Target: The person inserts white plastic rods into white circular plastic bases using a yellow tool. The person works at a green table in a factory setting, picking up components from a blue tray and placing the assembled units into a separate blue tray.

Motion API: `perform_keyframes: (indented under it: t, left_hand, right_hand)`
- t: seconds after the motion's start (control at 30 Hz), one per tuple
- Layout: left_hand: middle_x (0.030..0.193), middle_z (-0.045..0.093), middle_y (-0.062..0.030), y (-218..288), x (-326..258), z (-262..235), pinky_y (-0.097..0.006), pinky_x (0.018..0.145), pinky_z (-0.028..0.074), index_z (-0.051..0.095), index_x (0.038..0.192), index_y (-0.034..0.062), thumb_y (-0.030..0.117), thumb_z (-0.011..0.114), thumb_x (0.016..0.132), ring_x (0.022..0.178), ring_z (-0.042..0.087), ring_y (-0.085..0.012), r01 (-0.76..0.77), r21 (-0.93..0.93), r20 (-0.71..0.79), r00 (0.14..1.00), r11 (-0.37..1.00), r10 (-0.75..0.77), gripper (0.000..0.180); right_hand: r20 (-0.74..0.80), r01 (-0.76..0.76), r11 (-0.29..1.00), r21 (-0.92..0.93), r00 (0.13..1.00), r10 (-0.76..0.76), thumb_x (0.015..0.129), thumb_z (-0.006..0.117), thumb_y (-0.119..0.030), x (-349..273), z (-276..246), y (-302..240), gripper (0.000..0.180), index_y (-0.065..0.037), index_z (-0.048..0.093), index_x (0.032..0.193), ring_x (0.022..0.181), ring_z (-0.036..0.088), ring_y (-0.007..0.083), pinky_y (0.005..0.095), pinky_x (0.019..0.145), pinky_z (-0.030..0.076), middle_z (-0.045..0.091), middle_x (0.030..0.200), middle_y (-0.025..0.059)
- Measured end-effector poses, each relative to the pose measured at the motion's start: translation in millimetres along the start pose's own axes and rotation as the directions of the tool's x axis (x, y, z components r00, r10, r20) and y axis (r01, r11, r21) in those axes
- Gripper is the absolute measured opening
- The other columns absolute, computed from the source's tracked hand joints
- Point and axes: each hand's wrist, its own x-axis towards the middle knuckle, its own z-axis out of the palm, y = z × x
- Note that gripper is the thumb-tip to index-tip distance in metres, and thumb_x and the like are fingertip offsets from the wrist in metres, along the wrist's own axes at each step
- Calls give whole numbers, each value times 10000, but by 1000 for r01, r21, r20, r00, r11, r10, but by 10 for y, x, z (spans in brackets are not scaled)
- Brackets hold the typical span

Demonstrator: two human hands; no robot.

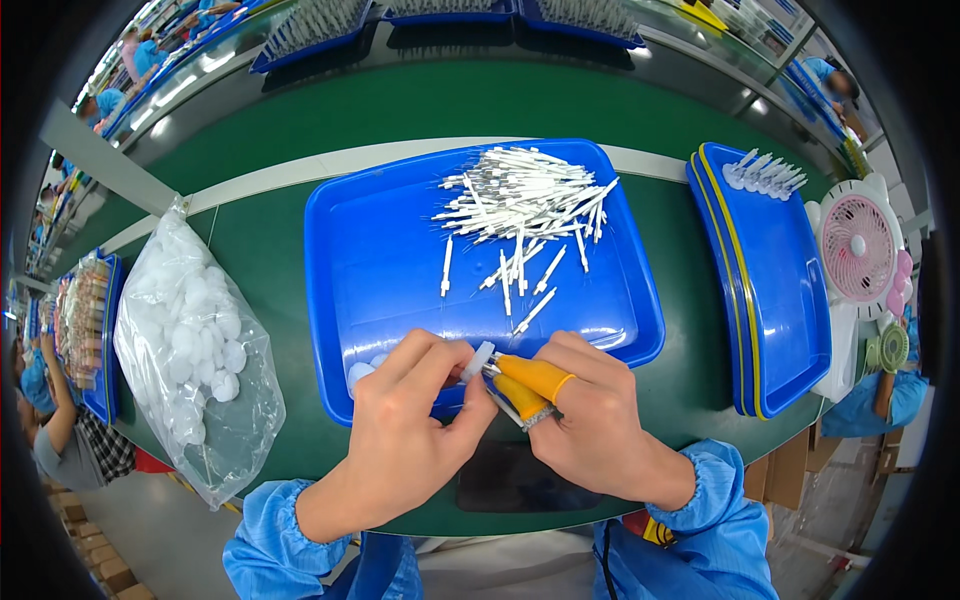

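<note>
Above the near edge of a blue tray (370, 270), my two hands meet. My left hand (408, 425) pinches a small translucent white plastic piece (478, 361) between thumb and fingers. Orange-handled pliers (532, 383) are gripped in my right hand (600, 420), their metal jaws at the white piece. Whether the jaws bite into it I cannot tell. A heap of thin white sticks with fine wire ends (530, 190) lies in the tray's far right part, several scattered loose in front. Round white plastic pieces (362, 374) show beside my left hand, partly hidden by it.
On the left lies a clear plastic bag (200, 340) of round white pieces. Stacked blue trays (780, 300) at right hold finished-looking white clusters (765, 175); a pink-and-white fan (858, 245) stands beyond. A dark flat rectangle (520, 480) lies near the table's front edge. People work farther off.
</note>
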Motion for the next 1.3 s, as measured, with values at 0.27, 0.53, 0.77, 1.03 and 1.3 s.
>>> perform_keyframes:
  t: [0.27,0.53,0.77,1.03,1.3]
  left_hand:
    - [963,709,-122,22,36,-11,-349,825,651,681,1193,-49,-63,754,915,968,776,-244,127,-210,-12,991,969,-133,287]
    - [1251,618,-118,-28,57,-90,-359,1003,643,619,1339,-65,-156,743,889,1213,722,-268,79,-475,75,996,877,-49,475]
    - [1298,574,-131,-46,32,-62,-371,1020,651,618,1338,-69,-178,760,844,1225,717,-296,18,-431,48,999,902,2,525]
    - [1296,582,-130,-43,34,-72,-365,1011,655,621,1344,-58,-173,774,833,1217,724,-285,25,-393,30,999,919,-14,546]
    - [1228,668,-125,-24,19,-38,-379,929,682,675,1318,-16,-49,851,824,1125,766,-277,32,-409,-14,999,912,-42,526]
  right_hand:
    - [-28,-53,997,57,998,54,618,711,117,8,20,13,403,73,762,1015,767,578,334,414,687,484,629,855,140]
    - [-24,82,995,-52,996,-83,637,746,105,64,-214,-76,539,10,800,1165,890,588,277,349,700,505,699,1088,105]
    - [4,58,998,-22,998,-58,591,705,99,56,-227,-109,532,34,813,1108,897,569,297,353,700,504,678,1121,123]
    - [19,118,992,-54,993,-117,557,715,87,37,-253,-62,573,36,810,1120,866,558,296,359,669,487,673,1122,132]
    - [32,102,995,-3,994,-102,534,708,75,31,-236,-100,586,26,814,1109,876,552,297,371,659,471,666,1113,127]
